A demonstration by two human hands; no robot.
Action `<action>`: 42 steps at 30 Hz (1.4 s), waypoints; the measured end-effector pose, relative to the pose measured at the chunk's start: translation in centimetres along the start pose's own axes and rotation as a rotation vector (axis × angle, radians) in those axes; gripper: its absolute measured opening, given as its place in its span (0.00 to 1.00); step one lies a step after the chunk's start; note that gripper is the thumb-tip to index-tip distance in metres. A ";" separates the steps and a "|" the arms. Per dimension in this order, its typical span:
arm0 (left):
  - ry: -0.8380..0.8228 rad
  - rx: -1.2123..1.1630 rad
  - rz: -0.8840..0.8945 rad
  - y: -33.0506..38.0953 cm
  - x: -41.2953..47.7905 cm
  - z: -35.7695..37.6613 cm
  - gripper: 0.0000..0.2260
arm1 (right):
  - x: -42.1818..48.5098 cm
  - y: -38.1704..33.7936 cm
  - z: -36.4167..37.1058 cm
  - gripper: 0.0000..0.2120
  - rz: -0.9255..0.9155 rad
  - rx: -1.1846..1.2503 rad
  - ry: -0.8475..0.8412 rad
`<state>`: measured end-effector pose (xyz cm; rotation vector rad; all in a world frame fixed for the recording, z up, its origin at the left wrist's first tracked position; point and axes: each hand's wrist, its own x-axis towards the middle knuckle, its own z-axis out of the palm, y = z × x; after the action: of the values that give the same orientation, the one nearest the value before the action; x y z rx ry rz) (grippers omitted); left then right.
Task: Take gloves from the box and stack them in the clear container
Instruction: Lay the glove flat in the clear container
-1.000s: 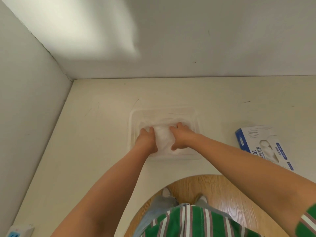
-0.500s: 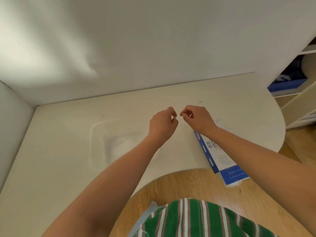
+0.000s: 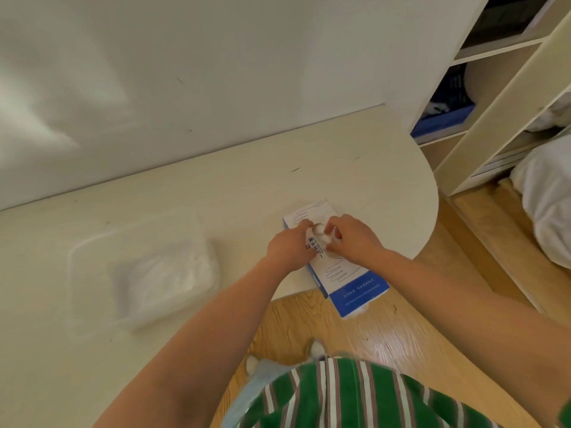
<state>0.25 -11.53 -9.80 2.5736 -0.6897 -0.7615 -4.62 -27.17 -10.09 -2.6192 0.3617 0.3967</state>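
Cream surface (image 3: 216,196) against a white wall (image 3: 216,72), shelves (image 3: 500,47) upper right. At centre, the box (image 3: 352,284) overhangs the surface's edge. The right hand (image 3: 353,240) pinches a glove (image 3: 323,237) at the box's opening; the left hand (image 3: 289,247) has curled fingers, grip unclear. The clear container (image 3: 92,251) sits centre-left.

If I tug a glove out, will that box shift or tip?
Probably light, being thin cardboard, so the box may slide when the right hand pulls the glove. Its near end overhangs the table edge, so it could tip off.
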 end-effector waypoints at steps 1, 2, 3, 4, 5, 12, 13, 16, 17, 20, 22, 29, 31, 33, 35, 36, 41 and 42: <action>0.007 0.002 -0.020 0.0 0.1 0.1 0.27 | 0.1 0.0 0.2 0.11 -0.013 0.006 0.011; 0.018 0.007 -0.041 0.0 0.2 0.2 0.28 | 0.2 -0.1 0.5 0.10 -0.026 0.010 0.022; 0.031 0.014 -0.058 0.0 0.3 0.2 0.29 | 0.3 -0.1 0.7 0.11 -0.040 0.008 0.031; 0.046 0.022 -0.073 -0.1 0.3 0.3 0.30 | 0.4 -0.2 1.0 0.13 -0.053 0.000 0.032; 0.056 0.031 -0.086 -0.1 0.3 0.3 0.31 | 0.5 -0.2 1.2 0.14 -0.063 -0.008 0.032; 0.113 0.092 -0.167 0.2 -0.1 0.4 0.32 | 1.2 -1.0 1.6 0.05 -0.134 -0.115 0.061; 0.120 0.089 -0.172 0.2 -0.2 0.4 0.32 | 1.3 -1.1 1.7 0.04 -0.136 -0.092 0.060; 0.151 0.073 -0.196 0.0 -0.4 0.2 0.32 | 1.8 -1.5 1.7 0.03 -0.119 0.076 0.042; 0.162 0.074 -0.207 -0.2 -0.5 0.1 0.33 | 2.1 -1.6 1.7 0.03 -0.123 0.131 0.031; 0.161 0.074 -0.248 -1.0 -0.5 -0.4 0.34 | 2.7 -1.9 1.5 0.03 -0.166 0.318 0.006; 0.157 0.072 -0.277 -1.4 -0.5 -0.7 0.34 | 2.9 -2.2 0.9 0.02 -0.152 0.494 0.000; 0.152 0.064 -0.320 -1.1 -0.3 -0.5 0.33 | 3.3 -2.5 0.7 0.06 -0.109 0.484 0.004; 0.148 0.065 -0.326 -1.1 -0.3 -0.6 0.33 | 3.6 -2.9 0.2 0.03 -0.146 0.390 -0.007; 0.142 0.085 -0.330 -0.9 -0.4 -0.8 0.33 | 3.8 -3.3 -0.7 0.03 -0.205 0.457 0.023; 0.131 0.110 -0.324 -0.8 -0.5 -0.8 0.32 | 3.8 -3.8 -2.0 0.03 -0.208 0.665 0.093; 0.125 0.110 -0.320 -0.7 -0.5 -0.8 0.32 | 3.9 -4.0 -2.6 0.04 -0.186 0.775 0.126; 0.104 0.098 -0.326 -0.6 -0.6 -0.8 0.34 | 4.3 -4.4 -4.3 0.02 -0.113 0.916 0.068; 0.105 0.100 -0.328 -0.6 -0.7 -0.8 0.33 | 4.1 -4.3 -4.4 0.02 -0.097 0.949 0.072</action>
<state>0.44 -10.52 -9.19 2.8348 -0.2815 -0.6962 1.50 -26.35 -5.99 -1.7117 0.3333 0.0558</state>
